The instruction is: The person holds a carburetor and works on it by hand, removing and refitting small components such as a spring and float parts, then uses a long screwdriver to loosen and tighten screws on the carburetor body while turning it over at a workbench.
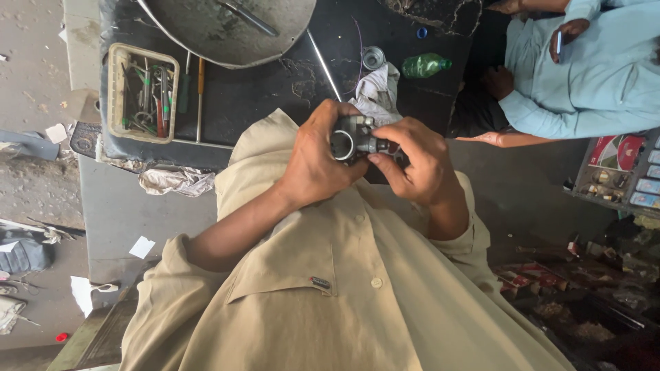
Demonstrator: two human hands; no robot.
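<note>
Near the centre of the frame, the left hand [317,159] wraps closed around a small grey metal part [352,136] with a round opening, while the right hand [418,161] pinches its other end with fingertips. Both hold it above the dark counter [275,89]. At upper left sits a basket of tools [143,93]; a white rag [377,93] and a green bottle [424,65] lie just beyond the hands.

Single head view, looking steeply down own chest, close on hands, workbench [275,96] beyond.
</note>
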